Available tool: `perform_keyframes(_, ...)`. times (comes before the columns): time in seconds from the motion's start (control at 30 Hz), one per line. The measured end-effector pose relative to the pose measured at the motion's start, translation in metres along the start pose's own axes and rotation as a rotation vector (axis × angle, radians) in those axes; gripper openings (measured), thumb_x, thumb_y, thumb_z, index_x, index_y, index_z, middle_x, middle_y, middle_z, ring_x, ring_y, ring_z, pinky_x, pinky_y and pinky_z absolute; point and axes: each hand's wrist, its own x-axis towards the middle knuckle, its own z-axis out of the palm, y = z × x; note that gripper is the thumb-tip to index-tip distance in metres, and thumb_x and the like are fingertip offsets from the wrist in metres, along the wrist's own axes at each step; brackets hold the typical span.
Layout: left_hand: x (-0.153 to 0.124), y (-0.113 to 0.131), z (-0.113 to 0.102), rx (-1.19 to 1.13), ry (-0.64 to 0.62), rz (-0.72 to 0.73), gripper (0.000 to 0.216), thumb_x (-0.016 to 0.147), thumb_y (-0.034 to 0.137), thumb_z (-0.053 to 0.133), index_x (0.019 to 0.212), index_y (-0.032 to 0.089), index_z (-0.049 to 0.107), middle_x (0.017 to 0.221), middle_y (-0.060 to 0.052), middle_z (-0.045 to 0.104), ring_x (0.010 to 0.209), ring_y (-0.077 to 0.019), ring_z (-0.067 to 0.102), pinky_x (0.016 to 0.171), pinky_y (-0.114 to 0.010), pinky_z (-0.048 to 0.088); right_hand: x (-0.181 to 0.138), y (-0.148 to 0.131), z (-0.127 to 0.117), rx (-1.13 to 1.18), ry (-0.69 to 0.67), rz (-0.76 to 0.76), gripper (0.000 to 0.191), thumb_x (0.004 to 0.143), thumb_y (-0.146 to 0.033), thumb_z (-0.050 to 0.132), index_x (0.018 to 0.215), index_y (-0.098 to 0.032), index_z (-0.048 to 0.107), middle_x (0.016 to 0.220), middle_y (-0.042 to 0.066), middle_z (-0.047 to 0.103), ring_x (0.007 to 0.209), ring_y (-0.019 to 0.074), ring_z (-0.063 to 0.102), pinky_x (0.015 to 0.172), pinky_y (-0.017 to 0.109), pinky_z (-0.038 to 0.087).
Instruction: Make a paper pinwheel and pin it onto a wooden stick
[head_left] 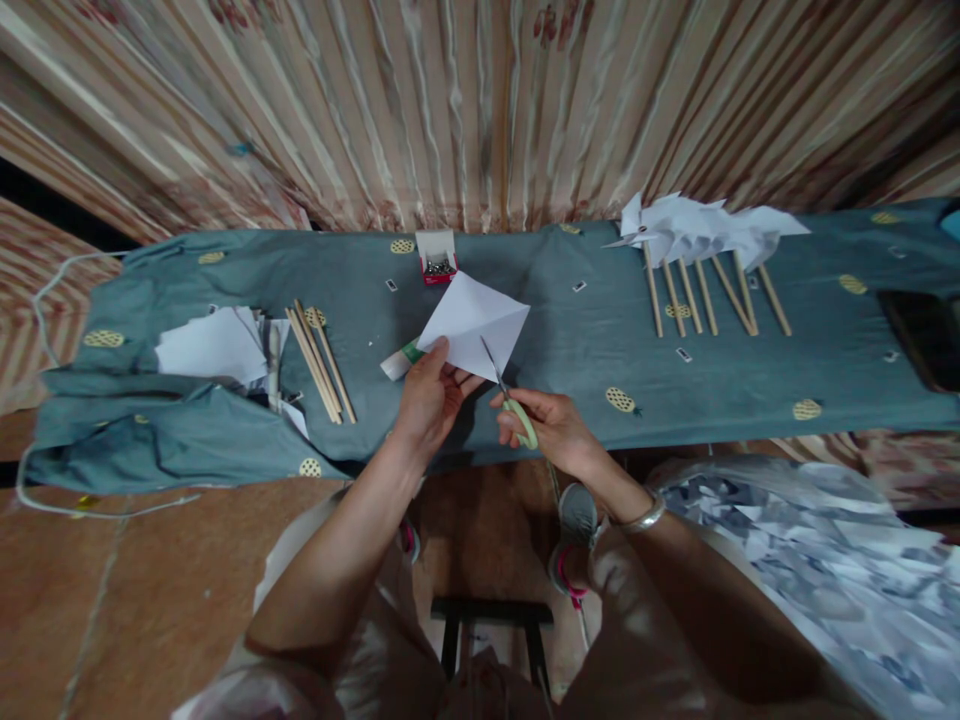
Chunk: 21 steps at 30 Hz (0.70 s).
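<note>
A white square of paper (476,318) with a crease across it is held above the cloth-covered table by my left hand (435,395), thumb on top and fingers beneath. My right hand (546,425) grips a pair of scissors (519,415) by its pale green handles. The scissor blades meet the paper at its near corner, pointing up toward its middle. Just behind the paper stands an open small box (438,262) with shiny metal pieces in it. A green and white item (403,358) lies partly hidden under the paper and my left hand.
Several wooden sticks (319,365) and a stack of white paper (214,347) lie at the left. Paper pinwheels (697,228) on sticks rest at the right, with a dark phone-like object (921,338) farther along. A large bag of folded paper pieces (832,570) stands below the table's edge.
</note>
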Motion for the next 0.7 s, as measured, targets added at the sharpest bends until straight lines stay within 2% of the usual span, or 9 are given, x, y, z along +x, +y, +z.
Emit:
perform_keyframes(0.17,0.0014,-0.0015,-0.0025,0.010,-0.004,0.012,0.011,0.097,0.024,0.057,0.095,0.017,0.065,0.082,-0.003,0.076,0.081,-0.0166,0.075,0.098,-0.037,0.055,-0.0001,-0.0020,0.0011,0.014,0.008,0.011,0.046,0.059,-0.056,0.087,0.084,-0.020,0.072,0.055,-0.005,0.065,0.047,0.0084,0.056,0.050,0.023,0.047)
perform_keyframes(0.37,0.0011,-0.0008,-0.0014,0.014,0.006,0.008,0.010,0.097,0.024,0.058,0.094,0.017,0.064,0.080,-0.003,0.076,0.086,-0.0173,0.075,0.099,-0.037,0.055,0.0010,0.0011,0.0001,0.002,0.007,0.001,0.044,0.062,-0.055,0.087,0.085,-0.021,0.072,0.056,-0.004,0.065,0.048,0.0086,0.056,0.049,0.023,0.047)
perform_keyframes(0.57,0.0009,-0.0002,-0.0003,0.013,0.004,0.013,0.013,0.098,0.023,0.055,0.093,0.017,0.064,0.079,-0.003,0.076,0.076,-0.0153,0.074,0.093,-0.034,0.058,0.0001,0.0030,-0.0007,-0.017,-0.009,-0.002,0.043,0.067,-0.052,0.085,0.092,-0.020,0.073,0.059,-0.003,0.065,0.051,0.0090,0.057,0.052,0.024,0.048)
perform_keyframes(0.7,0.0022,0.0014,-0.0012,0.014,0.006,0.022,0.016,0.100,0.022,0.051,0.092,0.017,0.065,0.079,-0.002,0.076,0.077,-0.0146,0.074,0.095,-0.033,0.057,-0.0024,0.0024,-0.0017,-0.004,-0.037,-0.014,0.047,0.066,-0.055,0.084,0.092,-0.019,0.070,0.062,-0.003,0.067,0.054,0.0097,0.060,0.055,0.023,0.049)
